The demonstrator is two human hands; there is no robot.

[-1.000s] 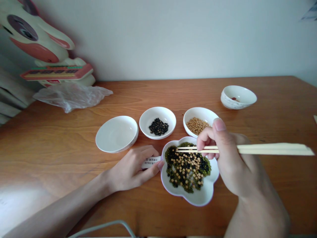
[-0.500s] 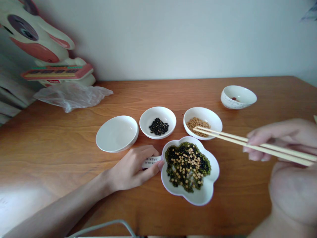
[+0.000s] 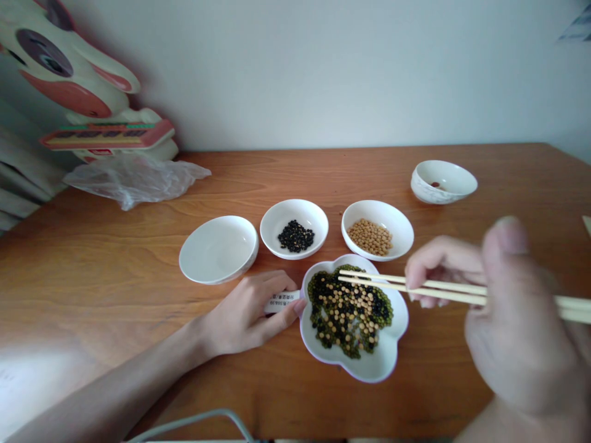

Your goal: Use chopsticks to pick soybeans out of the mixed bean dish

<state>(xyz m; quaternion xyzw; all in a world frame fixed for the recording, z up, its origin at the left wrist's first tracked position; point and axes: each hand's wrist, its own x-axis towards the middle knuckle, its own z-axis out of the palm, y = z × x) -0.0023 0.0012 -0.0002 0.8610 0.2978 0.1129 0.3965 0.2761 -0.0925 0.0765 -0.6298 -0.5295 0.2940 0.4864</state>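
A pair of light wooden chopsticks (image 3: 443, 290) is in my right hand (image 3: 512, 307), which is closed round them and a little blurred. Their tips lie over the beans in a white flower-shaped dish (image 3: 386, 363) with a pale purple rim. That dish holds mixed green, black and yellow beans (image 3: 346, 307). I cannot make out a bean between the tips. My left hand (image 3: 258, 311) grips the dish's left edge, the thumb at the rim. A white label (image 3: 282, 300) with dark print shows between the thumb and fingers.
Behind the dish stand a white bowl of black beans (image 3: 295, 236), one of yellow soybeans (image 3: 370, 237) and an empty white bowl (image 3: 219, 249). Farther right is a bowl (image 3: 443, 182) with something reddish-brown inside. A plastic bag (image 3: 138, 178) and a cow-shaped toy (image 3: 111, 117) occupy the back left.
My right hand has moved left and down, carrying the chopstick tips from the soybean bowl to over the flower-shaped dish. My left hand has stayed put.
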